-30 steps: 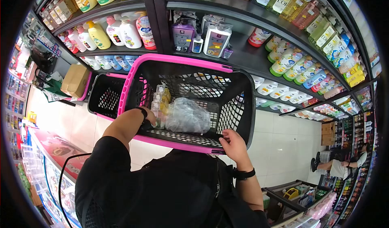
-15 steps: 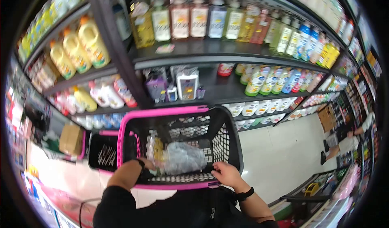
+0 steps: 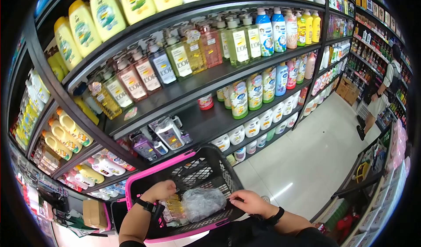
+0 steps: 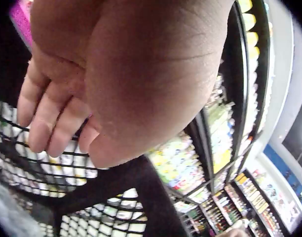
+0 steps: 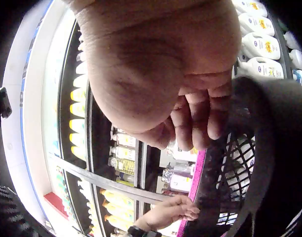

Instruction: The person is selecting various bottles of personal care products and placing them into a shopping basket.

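Observation:
A black mesh shopping basket (image 3: 188, 168) with pink rims stands in front of me in the head view. Inside it lie a crumpled clear plastic bag (image 3: 204, 204) and, left of that, a clear pack with yellow contents (image 3: 174, 208). My left hand (image 3: 161, 190) hovers over the basket's left part, above the pack, fingers loosely bent and holding nothing. In the left wrist view the same hand (image 4: 116, 84) shows a bare palm. At the basket's right side, my right hand (image 3: 253, 203) has relaxed fingers near the rim. The right wrist view shows that hand (image 5: 166, 74) holding nothing.
Shelves ahead carry rows of pump bottles (image 3: 180, 58), yellow bottles (image 3: 107, 12) and white bottles (image 3: 252, 127). A second basket (image 3: 119, 214) and a cardboard box (image 3: 94, 213) are at left. A person (image 3: 379, 93) stands in the right aisle; a display rack (image 3: 364, 172) is at right.
My left hand has risen from beside the pack inside the basket. The right hand stays near the right rim. The head view has tilted up and turned toward the shelves.

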`<state>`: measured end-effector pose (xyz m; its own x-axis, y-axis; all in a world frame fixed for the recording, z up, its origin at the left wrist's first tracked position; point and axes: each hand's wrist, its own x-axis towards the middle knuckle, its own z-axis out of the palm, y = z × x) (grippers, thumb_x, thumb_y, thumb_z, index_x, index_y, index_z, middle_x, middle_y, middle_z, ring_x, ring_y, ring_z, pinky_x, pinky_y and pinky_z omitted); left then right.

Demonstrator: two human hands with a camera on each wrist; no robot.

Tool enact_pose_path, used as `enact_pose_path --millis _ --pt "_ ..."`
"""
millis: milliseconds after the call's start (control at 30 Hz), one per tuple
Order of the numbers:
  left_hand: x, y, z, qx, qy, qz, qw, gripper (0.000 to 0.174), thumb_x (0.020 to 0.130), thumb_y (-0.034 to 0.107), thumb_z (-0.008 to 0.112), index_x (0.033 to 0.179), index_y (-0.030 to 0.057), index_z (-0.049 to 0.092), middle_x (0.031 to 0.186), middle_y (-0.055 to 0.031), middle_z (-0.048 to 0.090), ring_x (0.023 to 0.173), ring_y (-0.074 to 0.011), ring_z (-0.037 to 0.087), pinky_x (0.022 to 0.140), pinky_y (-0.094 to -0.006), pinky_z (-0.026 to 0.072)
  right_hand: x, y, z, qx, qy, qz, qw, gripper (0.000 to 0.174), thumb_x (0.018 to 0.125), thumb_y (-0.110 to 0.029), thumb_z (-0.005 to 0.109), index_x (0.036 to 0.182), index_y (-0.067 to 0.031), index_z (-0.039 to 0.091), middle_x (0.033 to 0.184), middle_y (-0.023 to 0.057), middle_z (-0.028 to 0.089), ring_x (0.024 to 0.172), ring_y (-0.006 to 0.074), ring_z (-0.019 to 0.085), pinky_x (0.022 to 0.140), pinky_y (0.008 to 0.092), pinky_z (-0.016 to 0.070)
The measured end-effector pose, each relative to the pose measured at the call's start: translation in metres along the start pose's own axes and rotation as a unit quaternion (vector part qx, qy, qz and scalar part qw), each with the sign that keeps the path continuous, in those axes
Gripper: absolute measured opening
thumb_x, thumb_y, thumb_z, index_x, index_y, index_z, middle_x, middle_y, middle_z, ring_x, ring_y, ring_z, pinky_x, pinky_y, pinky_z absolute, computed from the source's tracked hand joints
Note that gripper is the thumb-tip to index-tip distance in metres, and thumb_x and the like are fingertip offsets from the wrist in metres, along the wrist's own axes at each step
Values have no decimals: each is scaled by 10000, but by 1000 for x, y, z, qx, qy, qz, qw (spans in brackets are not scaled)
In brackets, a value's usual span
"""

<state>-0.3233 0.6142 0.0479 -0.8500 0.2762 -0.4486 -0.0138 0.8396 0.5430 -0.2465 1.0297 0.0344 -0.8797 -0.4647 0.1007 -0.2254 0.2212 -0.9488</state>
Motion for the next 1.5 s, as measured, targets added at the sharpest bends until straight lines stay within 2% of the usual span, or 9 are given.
enact_pose_path --millis 333,567,633,700,800,1033,1167,1300,1500 --pt "139 298 -97 -65 319 218 920 132 916 92 625 1021 11 630 847 -58 639 788 -147 613 719 -298 507 -37 72 -165 -32 14 39 999 190 926 -165 665 1043 -16 659 947 132 688 865 234 685 774 327 543" --pt "305 409 -150 -189 438 178 861 822 857 191 752 1491 -7 268 1270 -188 570 1152 -245 592 959 -345 491 -103 137 -260 -54 158 125 978 230 891 -216 695 1019 -26 675 846 130 698 756 245 682 695 334 540" --pt "323 432 -151 -150 481 265 822 852 846 206 769 1491 -23 263 1324 -209 557 1181 -250 583 962 -363 494 -120 142 -274 -26 189 174 966 180 913 -141 703 1016 2 666 854 55 702 758 103 645 694 261 529" --pt "351 436 -160 -224 471 229 822 800 833 206 782 1436 -48 320 1293 -208 592 1148 -253 610 945 -372 502 -127 148 -283 -101 258 79 958 152 920 -150 620 926 -4 659 750 143 643 678 230 603 624 369 495" --pt "366 446 -163 -337 421 218 813 712 827 200 792 1364 -63 405 1222 -189 641 1074 -243 651 901 -356 521 -147 158 -290 -81 244 157 953 203 909 -137 679 1051 5 647 859 167 675 795 246 654 747 359 528" --pt "337 436 -142 -383 411 307 768 558 865 87 754 1312 -74 461 1191 -170 655 1044 -224 660 898 -347 535 -126 175 -301 14 242 186 952 171 907 -130 707 1010 0 662 838 44 691 745 102 635 688 254 521" --pt "240 439 -89 -551 326 316 701 535 891 58 719 1327 -54 432 1218 -154 632 1084 -223 649 924 -370 542 -81 176 -318 -21 177 115 977 229 907 -210 698 1009 -5 680 859 107 710 756 169 663 702 308 531" --pt "161 414 -22 -572 267 335 699 561 847 68 767 1317 4 467 1215 -104 645 1088 -215 649 951 -376 534 4 113 -328 -14 127 -40 991 182 913 -142 698 1045 -23 661 859 73 687 775 157 651 719 295 523" --pt "78 416 61 -545 265 241 758 617 830 72 788 1341 -23 455 1239 -104 633 1129 -190 621 989 -357 502 89 -31 -290 223 -47 -188 955 599 896 -28 645 1430 -26 373 1278 110 560 1104 183 575 950 332 481"
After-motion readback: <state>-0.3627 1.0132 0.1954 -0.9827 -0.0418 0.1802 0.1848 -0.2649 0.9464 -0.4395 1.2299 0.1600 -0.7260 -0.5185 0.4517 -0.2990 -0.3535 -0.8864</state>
